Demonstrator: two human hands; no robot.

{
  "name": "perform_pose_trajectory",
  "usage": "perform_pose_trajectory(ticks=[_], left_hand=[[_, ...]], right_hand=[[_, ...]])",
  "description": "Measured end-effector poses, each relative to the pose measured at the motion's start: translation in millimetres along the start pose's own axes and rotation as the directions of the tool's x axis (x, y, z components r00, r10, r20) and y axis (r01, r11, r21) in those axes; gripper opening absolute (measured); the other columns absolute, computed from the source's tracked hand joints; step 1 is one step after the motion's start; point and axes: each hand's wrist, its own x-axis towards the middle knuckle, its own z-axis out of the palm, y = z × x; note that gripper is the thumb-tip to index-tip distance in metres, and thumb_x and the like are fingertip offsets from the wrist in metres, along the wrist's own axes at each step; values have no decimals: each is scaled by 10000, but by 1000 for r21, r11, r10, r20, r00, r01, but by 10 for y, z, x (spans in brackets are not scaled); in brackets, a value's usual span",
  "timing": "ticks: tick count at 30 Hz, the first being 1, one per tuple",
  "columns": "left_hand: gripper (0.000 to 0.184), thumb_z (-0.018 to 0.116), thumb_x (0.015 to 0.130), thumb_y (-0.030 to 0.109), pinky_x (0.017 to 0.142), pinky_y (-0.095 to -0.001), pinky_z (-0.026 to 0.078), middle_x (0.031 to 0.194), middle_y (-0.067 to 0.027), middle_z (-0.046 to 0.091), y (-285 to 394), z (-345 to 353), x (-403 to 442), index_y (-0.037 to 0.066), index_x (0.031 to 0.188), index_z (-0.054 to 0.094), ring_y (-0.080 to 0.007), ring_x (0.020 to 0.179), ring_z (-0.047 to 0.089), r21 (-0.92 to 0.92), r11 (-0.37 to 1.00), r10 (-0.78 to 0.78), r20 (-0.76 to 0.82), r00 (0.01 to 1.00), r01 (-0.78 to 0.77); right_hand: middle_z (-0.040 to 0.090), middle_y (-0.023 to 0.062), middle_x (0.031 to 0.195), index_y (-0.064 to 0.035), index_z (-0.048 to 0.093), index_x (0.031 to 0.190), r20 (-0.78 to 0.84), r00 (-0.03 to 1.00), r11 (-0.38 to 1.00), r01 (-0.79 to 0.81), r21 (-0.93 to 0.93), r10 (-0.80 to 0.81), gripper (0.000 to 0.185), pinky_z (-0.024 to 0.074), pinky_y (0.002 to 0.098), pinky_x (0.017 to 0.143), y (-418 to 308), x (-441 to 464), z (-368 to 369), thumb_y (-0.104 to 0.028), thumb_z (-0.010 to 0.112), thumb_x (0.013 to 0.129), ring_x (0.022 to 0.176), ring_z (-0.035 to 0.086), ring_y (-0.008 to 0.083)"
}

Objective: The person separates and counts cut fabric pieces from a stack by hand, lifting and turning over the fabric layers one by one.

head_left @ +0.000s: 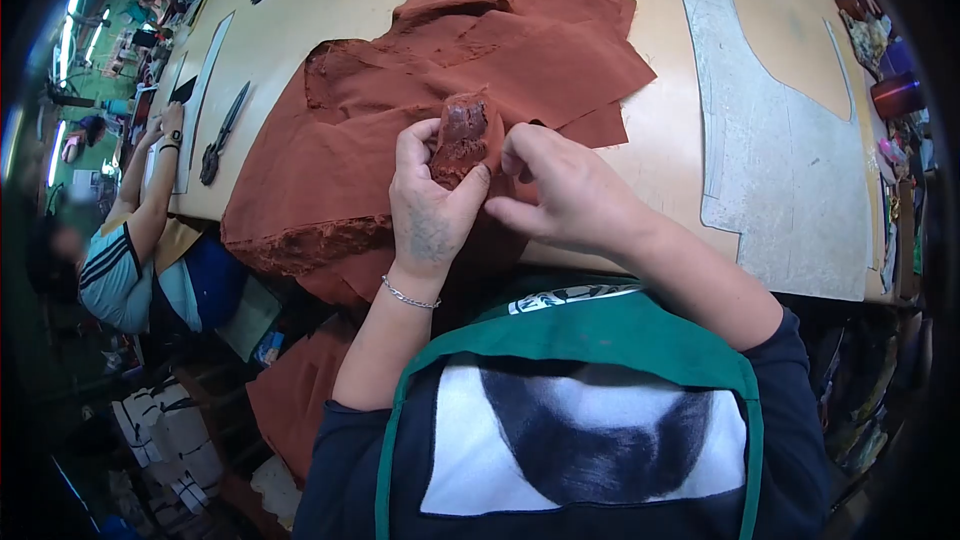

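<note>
Rust-red fabric pieces (370, 90) lie in a loose, overlapping heap across the middle of the table, with frayed edges hanging over its front. My left hand (435, 190), with a chain bracelet at the wrist, is wrapped round a small bunched bundle (466, 130) of the same red cloth, with a dark, shiny patch on top. Close by on the right, my right hand (560, 185) has its fingers curled, thumb and fingertips near the bundle's right edge. Whatever lies between those fingertips is too small to make out.
Black-handled scissors (225, 135) lie on the table (655, 180) at the left. Large pale pattern sheets (770, 180) cover the right side. A person in a striped sleeve (110, 255) works at the left edge. More red cloth (300, 395) hangs below the table.
</note>
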Motion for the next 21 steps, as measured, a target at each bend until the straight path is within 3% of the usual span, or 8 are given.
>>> perform_pose_trajectory(ticks=[1,7,10,13,16,19,20,21], left_hand=[[394,647,747,0,722,-234,483,974,-89,547,13,9,10,-16,1066,418,-121,860,565,22,1000,-10,21,1000,10],[385,676,733,24,719,-233,479,947,-90,552,127,49,45,-5,1015,416,-117,836,571,20,990,-141,90,986,140],[381,666,723,12,709,-230,477,943,-86,553,91,49,32,-2,1010,416,-112,823,569,65,994,-99,82,992,94],[392,669,710,27,692,-241,475,914,-95,562,109,73,2,0,1008,417,-115,797,573,156,987,-56,67,996,45],[379,661,689,38,687,-279,473,872,-110,568,101,107,-21,5,992,435,-168,769,586,328,943,37,33,999,-46],[370,643,661,41,690,-325,468,841,-132,565,168,-32,-13,8,984,466,-235,765,592,549,819,155,68,986,-167],[344,618,649,27,690,-346,468,842,-138,566,153,-139,8,6,971,501,-266,767,591,562,781,283,72,956,-273],[324,614,653,18,696,-339,469,850,-141,566,203,-298,34,-4,964,524,-250,779,592,602,752,283,75,956,-270]], right_hand=[[539,206,787,19,442,811,-23,996,995,80,-68,-82,269,450,422,686,0,-15,19,-146,621,694,759,545,364],[527,225,807,24,408,838,-21,995,994,-94,-48,93,290,447,429,716,5,-24,39,-123,601,680,798,535,373],[537,235,808,27,417,826,-45,991,992,-130,-4,129,252,450,430,718,37,-44,49,-117,576,694,806,540,379],[548,220,766,29,449,794,-89,984,983,-161,-89,153,187,461,419,708,74,-47,47,-100,548,701,785,556,367],[552,189,714,10,487,755,-101,994,966,5,-258,-32,118,483,405,661,99,-47,54,-78,540,696,712,577,346],[553,162,689,-13,507,728,-109,993,846,-16,-534,-50,79,498,387,606,153,-39,-66,-62,551,684,652,587,317],[554,160,689,-19,507,725,-123,990,842,-13,-539,-63,72,499,385,597,173,-33,-106,-58,551,683,643,587,315],[554,158,689,-25,507,723,-134,988,839,-9,-544,-76,66,500,382,588,192,-26,-143,-54,551,682,634,587,314]])
